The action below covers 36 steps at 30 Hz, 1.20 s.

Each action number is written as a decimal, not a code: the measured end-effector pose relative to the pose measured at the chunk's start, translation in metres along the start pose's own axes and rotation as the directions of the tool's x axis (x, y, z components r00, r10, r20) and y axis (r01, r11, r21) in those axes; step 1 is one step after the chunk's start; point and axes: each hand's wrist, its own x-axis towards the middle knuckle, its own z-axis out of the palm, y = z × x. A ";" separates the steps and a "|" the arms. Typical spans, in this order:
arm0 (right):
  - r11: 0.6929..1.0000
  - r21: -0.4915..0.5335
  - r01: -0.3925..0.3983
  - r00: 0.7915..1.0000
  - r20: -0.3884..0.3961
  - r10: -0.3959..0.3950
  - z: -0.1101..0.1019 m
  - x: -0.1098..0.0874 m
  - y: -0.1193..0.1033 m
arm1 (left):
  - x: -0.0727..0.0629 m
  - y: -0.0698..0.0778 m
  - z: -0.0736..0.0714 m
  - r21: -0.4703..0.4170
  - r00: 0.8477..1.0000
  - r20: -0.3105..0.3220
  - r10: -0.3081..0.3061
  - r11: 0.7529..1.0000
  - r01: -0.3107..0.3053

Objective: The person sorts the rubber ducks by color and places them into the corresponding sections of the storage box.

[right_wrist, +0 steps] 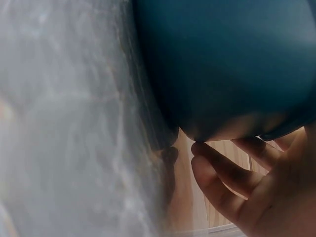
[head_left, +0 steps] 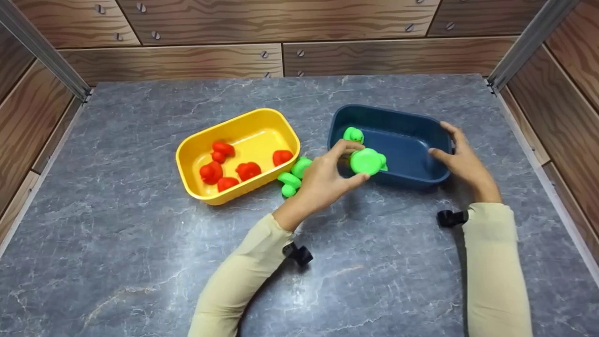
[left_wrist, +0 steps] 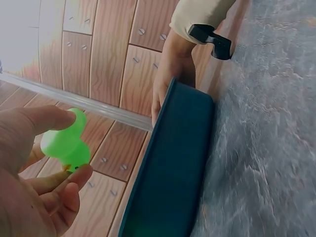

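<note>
My left hand (head_left: pixel 323 178) pinches a green toy duck (head_left: pixel 366 162) between thumb and fingers, over the near left rim of the dark blue bin (head_left: pixel 407 140). The duck's round underside faces the head camera; in the left wrist view the duck (left_wrist: pixel 66 140) shows from the side. Another green duck (head_left: pixel 353 135) lies inside the bin at its left end. My right hand (head_left: pixel 468 164) grips the bin's right end, thumb over the rim and fingers along the outside. In the right wrist view, fingertips (right_wrist: pixel 202 153) touch the bin's outer wall (right_wrist: pixel 222 74).
Left of the blue bin stands a yellow bin (head_left: pixel 224 128) with several red ducks (head_left: pixel 248 171) in it. Green ducks (head_left: pixel 289 182) lie on the grey marbled table (head_left: pixel 140 252) against its right side, partly behind my left hand. Wood-patterned walls (head_left: pixel 281 23) enclose the table.
</note>
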 end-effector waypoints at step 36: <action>0.999 -0.054 0.007 0.999 -0.037 -0.009 0.000 0.000 0.000 | 0.055 -0.001 0.065 0.109 0.992 -0.048 -0.116 0.987 0.121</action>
